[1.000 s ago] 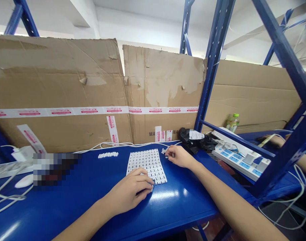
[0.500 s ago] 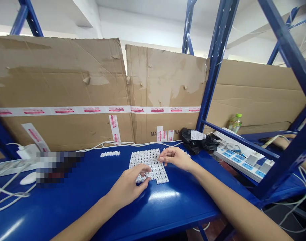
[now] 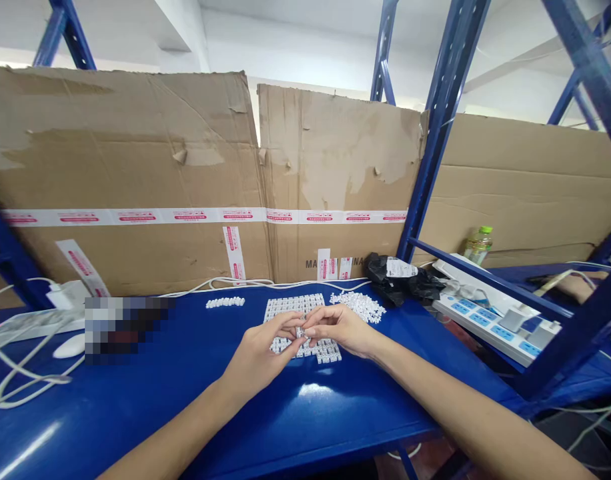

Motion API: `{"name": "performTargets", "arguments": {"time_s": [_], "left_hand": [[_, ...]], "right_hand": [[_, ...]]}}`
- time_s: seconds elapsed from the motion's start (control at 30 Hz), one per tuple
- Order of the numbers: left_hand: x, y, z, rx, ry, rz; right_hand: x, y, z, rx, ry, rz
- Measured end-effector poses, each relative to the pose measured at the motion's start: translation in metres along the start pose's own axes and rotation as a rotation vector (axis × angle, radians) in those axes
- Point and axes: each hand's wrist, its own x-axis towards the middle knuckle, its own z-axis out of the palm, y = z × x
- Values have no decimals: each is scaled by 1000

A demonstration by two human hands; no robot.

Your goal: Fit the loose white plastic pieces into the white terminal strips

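Both hands meet over a block of small white pieces [image 3: 330, 351] laid out in close rows on the blue table. My left hand [image 3: 263, 343] is closed, its thumb and fingertips around a small white piece [image 3: 300, 331] with dark marks. From the other side my right hand [image 3: 343, 329] pinches at the same spot, thumb against forefinger; whatever is in that pinch is too small to make out. Behind the right hand lies a loose heap of tiny white parts [image 3: 363, 307]. The hands cover the middle of the rows.
A short row of white pieces [image 3: 225, 302] lies at the back left. A black plastic bag [image 3: 400, 280] sits at the back right, near a blue rack post [image 3: 430, 147]. Beyond it are a power strip [image 3: 485, 327] and a bottle [image 3: 479, 245]. Cables and a white mouse [image 3: 69, 346] are at left.
My right hand has come left and down to meet my left hand, its fingers closing into a pinch. The heap of tiny parts behind it now shows. The whole view has shifted slightly.
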Motion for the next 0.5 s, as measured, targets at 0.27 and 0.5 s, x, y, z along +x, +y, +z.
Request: {"name": "performTargets", "arguments": {"time_s": [0.27,0.5], "left_hand": [[1,4,1,-22,5,8],[1,4,-3,38,17,46]], "right_hand": [[-1,1,2,-42,17,21],[-1,-12,-29,-458,205,-82]]}}
